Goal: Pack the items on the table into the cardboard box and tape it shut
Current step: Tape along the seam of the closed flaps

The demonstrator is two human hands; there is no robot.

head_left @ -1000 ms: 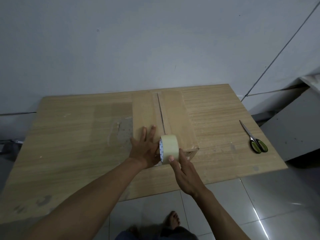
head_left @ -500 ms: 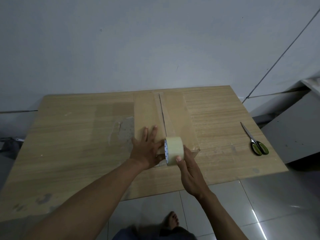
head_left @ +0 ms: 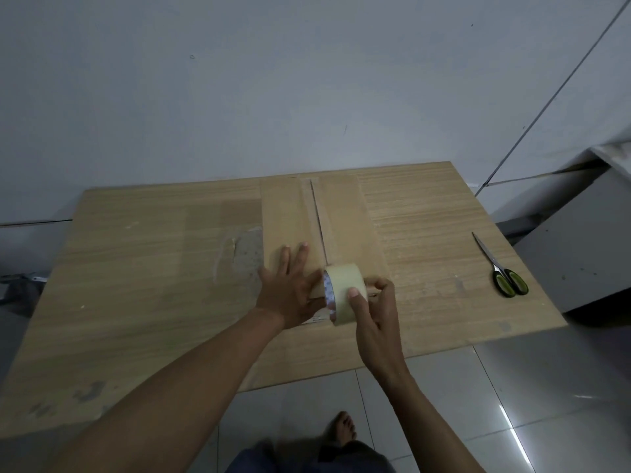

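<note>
A closed cardboard box (head_left: 345, 213) lies in the middle of the wooden table (head_left: 146, 268), its two top flaps meeting along a centre seam. My left hand (head_left: 290, 288) presses flat on the left flap near the box's front edge, fingers straight. My right hand (head_left: 372, 308) grips a roll of pale tape (head_left: 343, 288) at the box's near end, thumb on the roll's outer face and fingers curled behind it. The roll stands on edge over the seam. The box's contents are hidden.
Scissors with green and black handles (head_left: 502, 271) lie on the table's right side. A grey worn patch (head_left: 246, 257) marks the tabletop left of the box. A grey wall stands behind; tiled floor and my bare foot (head_left: 341, 428) are below.
My right hand has carried the tape roll slightly right and nearer the box's front edge, over the seam. My left hand stays flat on the left flap.
</note>
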